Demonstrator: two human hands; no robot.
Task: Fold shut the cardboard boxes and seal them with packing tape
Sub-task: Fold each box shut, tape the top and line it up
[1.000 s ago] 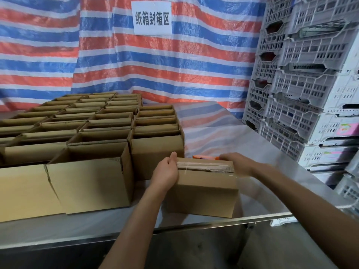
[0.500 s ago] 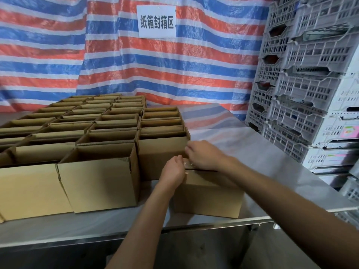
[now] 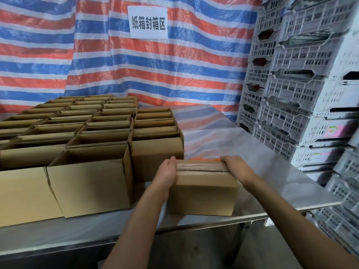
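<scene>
Head view: we are holding the taped box (image 3: 203, 193); left hand (image 3: 167, 171) clasping its left end, right hand (image 3: 235, 168) its right; long axis running crosswise, both equally near.

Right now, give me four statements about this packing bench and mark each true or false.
1. The left hand and right hand hold the taped box at its two ends. True.
2. Every box to its left is taped shut. False: the open boxes there have open tops.
3. The taped box stands on the floor. False: it stands on the metal table, near the front edge.
4. Stacked white crates stand at the right. True.
</scene>
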